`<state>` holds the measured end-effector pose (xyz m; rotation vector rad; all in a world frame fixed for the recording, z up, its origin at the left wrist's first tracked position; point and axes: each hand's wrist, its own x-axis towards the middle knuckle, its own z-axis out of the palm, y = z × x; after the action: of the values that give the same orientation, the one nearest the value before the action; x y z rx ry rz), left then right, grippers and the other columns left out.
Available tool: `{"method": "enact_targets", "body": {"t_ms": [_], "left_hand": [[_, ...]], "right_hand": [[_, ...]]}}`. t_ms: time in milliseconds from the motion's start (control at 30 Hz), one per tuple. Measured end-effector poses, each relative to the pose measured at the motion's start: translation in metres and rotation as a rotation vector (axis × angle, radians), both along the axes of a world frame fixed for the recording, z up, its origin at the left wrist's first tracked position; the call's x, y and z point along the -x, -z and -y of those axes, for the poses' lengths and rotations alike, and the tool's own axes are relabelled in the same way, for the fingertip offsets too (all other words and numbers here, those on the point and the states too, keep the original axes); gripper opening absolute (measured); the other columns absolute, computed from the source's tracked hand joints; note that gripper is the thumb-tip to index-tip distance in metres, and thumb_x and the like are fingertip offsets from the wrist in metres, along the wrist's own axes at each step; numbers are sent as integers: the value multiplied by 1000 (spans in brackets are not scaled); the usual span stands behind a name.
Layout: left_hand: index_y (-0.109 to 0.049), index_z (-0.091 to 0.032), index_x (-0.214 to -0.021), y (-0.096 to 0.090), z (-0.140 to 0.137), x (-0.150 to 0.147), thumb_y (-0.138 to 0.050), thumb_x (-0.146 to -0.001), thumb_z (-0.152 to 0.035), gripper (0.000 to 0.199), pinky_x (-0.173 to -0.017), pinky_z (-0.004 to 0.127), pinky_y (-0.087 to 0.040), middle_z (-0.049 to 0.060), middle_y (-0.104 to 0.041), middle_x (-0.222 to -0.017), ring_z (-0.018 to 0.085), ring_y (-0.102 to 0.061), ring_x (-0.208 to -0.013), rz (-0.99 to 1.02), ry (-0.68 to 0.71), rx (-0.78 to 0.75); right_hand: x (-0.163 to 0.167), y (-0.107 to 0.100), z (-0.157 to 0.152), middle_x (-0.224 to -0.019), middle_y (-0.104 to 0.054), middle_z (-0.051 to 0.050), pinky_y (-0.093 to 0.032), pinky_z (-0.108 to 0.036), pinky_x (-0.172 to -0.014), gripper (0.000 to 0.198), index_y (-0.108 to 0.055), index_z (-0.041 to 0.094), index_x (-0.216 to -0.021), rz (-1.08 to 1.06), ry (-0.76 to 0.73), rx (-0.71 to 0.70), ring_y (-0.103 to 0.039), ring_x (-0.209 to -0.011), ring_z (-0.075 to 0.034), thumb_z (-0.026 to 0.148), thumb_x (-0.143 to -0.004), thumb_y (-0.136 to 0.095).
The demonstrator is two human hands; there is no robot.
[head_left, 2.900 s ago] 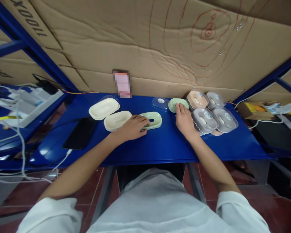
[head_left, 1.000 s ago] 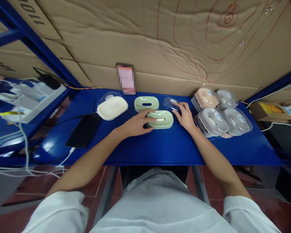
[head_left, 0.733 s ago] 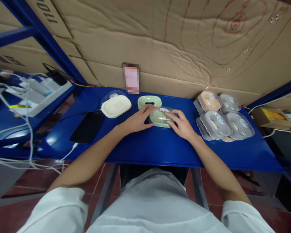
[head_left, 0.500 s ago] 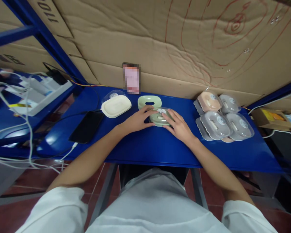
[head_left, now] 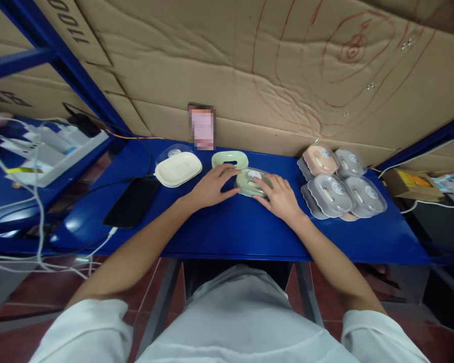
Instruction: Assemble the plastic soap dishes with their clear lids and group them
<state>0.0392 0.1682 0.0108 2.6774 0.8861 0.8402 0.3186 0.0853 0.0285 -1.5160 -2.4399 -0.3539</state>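
A green soap box [head_left: 247, 188] with a clear lid and a round sticker sits on the blue table in front of me. My right hand [head_left: 279, 195] grips it from the right, with fingers over the lid and the thumb low at the near side. At the box's left end is my left hand [head_left: 214, 187], thumb and fingers spread apart; whether the fingertips touch the box I cannot tell. Just behind, a light green soap-dish part [head_left: 230, 157] with a slot lies on the table. To the left is a cream soap dish [head_left: 178, 169], a clear lid [head_left: 170, 151] behind it.
Grey and peach lidded soap boxes [head_left: 327, 194] are stacked at the right. A black phone [head_left: 131, 202] with a white cable lies at the left; another phone [head_left: 203, 127] leans on the cardboard wall [head_left: 155, 60]. White cables and a power strip [head_left: 60, 156] are further left.
The green soap box has shifted slightly right with my right hand. My left hand's fingers now sit at its edge, covering less of it. The camera view has turned a little.
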Motion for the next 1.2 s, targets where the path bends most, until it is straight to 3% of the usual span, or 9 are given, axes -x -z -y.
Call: {"method": "enact_targets", "body": {"t_ms": [233,333,433,567,700,833,967,1133,1200], "left_hand": [[-63,-17,-143,2,-5,5,-59,-104,-35,42,-115,60,-50,20,-65,-146,40,-60,-138,-171,-197,15],[-71,-19,-127,-3,-2,2,-54,-107,-35,31,-108,51,-56,14,-73,-130,34,-68,-125,-149,-80,30],[-72,-22,-123,-16,1,3,-44,-110,-28,32,-106,43,-57,10,-72,-132,27,-69,-123,-105,24,23],[-72,-16,-125,-35,-2,25,-47,-103,-21,33,-106,52,-55,18,-71,-130,35,-69,-122,-199,-388,-49],[-75,-9,-119,-38,-10,51,-65,-97,-31,33,-101,65,-53,26,-68,-127,49,-66,-123,-482,-722,10],[-77,-17,-117,-19,-8,39,-67,-98,-31,25,-107,55,-56,18,-68,-131,38,-69,-122,-425,-383,112],[-65,-23,-142,1,7,3,-71,-100,-30,43,-121,51,-50,16,-56,-154,34,-56,-146,-174,6,127],[-43,-26,-164,-1,10,1,-90,-86,-39,92,-131,71,-31,23,-34,-172,45,-35,-161,-84,-20,-11],[-45,-27,-163,-5,2,13,-91,-85,-41,92,-131,71,-31,22,-34,-174,46,-36,-161,-133,-25,-13]], "right_hand": [[-37,10,-19,-164,-47,-29,-38,-73,-118,63,-46,10,-164,-154,362,-42,-44,-150,-50,36,-107,-52],[-38,13,-22,-176,-34,-23,-24,-74,-129,64,-38,14,-170,-189,258,-42,-29,-164,-45,32,-109,-47],[-24,16,-17,-178,-34,-15,-28,-65,-132,60,-39,23,-170,-180,-15,71,-30,-166,-37,39,-112,-46],[-6,21,-9,-170,-51,-10,-39,-60,-128,48,-58,27,-157,-174,-227,181,-41,-161,-34,42,-112,-51],[-10,22,-12,-152,-68,-12,-47,-60,-121,39,-72,23,-137,-257,-145,121,-54,-151,-36,45,-110,-56],[-22,23,-21,-136,-76,-12,-50,-59,-121,38,-75,21,-130,-412,-45,38,-62,-142,-35,45,-112,-52],[-20,25,-23,-130,-78,-13,-50,-57,-123,40,-74,21,-128,-556,-41,-17,-66,-136,-32,49,-113,-49],[-4,20,-14,-136,-75,-13,-49,-56,-125,41,-71,22,-134,-532,-120,64,-64,-141,-29,44,-114,-44],[4,18,-10,-141,-73,-12,-47,-58,-127,41,-70,23,-140,-479,-170,114,-59,-146,-29,42,-114,-44]]}}
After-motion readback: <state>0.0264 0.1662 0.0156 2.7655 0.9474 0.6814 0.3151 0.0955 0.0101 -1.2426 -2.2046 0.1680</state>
